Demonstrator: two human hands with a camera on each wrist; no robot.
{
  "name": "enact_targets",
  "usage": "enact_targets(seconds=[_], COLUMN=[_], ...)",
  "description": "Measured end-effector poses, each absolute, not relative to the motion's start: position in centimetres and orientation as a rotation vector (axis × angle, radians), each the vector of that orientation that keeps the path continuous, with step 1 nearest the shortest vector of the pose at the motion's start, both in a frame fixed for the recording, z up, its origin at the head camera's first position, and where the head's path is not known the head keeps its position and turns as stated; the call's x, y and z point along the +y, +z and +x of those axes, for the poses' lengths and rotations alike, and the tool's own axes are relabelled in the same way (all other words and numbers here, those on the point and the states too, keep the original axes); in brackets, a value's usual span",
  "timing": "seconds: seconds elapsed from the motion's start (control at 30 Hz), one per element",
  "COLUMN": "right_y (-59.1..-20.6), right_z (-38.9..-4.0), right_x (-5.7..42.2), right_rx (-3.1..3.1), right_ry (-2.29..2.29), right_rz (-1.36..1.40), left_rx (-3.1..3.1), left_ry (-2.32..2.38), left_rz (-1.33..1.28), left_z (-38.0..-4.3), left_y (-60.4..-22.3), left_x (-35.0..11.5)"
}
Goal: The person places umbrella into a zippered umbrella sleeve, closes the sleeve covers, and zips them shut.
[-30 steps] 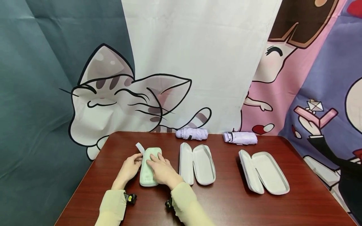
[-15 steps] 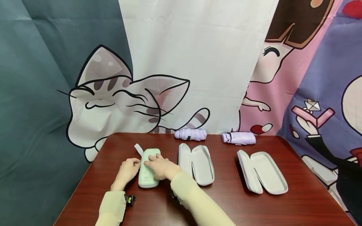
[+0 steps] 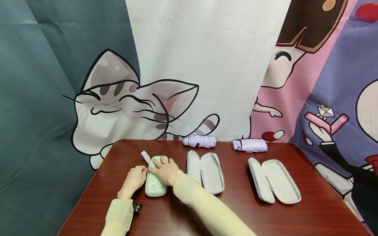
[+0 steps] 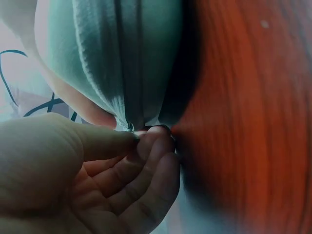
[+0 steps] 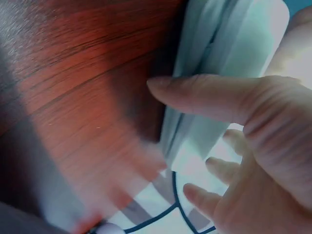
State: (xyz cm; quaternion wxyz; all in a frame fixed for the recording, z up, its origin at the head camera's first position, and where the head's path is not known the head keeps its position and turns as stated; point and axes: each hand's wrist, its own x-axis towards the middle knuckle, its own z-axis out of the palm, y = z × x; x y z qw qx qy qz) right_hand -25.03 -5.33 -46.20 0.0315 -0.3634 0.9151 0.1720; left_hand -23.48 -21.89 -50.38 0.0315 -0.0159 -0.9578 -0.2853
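Note:
A pale green zip case (image 3: pixel 155 188) lies on its back with its lid down at the left of the table, and a light strap (image 3: pixel 145 156) sticks out from its far left corner. Along its left side, my left hand (image 3: pixel 134 179) pinches the zipper pull (image 4: pixel 131 128) between thumb and curled fingers; most of the pull is hidden. My right hand (image 3: pixel 169 172) rests on top of the case with its fingers spread. From the right wrist view, the thumb (image 5: pixel 204 95) lies across the case's zipped side edge, and the other fingers reach over the top.
Just right of the green case, an open pale case (image 3: pixel 212 173) stands unfolded, and another open case (image 3: pixel 283 183) lies farther right. Two folded lilac umbrellas, a left one (image 3: pixel 202 141) and a right one (image 3: pixel 251 145), lie along the table's far edge. A printed cloth (image 3: pixel 206 65) hangs behind.
My right hand has shifted slightly on the case's top, its fingers now nearer the far end, and its forearm slants more to the right. The left hand stays at the left side.

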Motion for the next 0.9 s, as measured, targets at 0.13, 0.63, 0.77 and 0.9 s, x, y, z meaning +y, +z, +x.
enact_targets(seconds=[0.13,0.63,0.77,0.9], right_y=[-46.2,-46.0,-45.7,-45.5], right_z=[-25.5,-25.8,-25.4,-25.2], right_x=[-5.2,-5.8,-6.4,-6.9], right_rx=[2.793,2.796,2.791,2.773], right_ry=[0.477,0.5,0.514,0.537], right_rz=[-1.145,-1.123,-1.092,-1.1], left_rx=[-2.952,-2.993,-3.012,-3.02], left_ry=[-0.837,-0.801,-0.786,-0.762], left_rz=[-0.082,-0.232,-0.279,-0.314], left_z=[-23.4,-22.8,-22.4,-22.2], left_y=[-50.3,-50.4,-50.4,-50.4], left_x=[-21.9,-23.3,-23.6,-24.0])
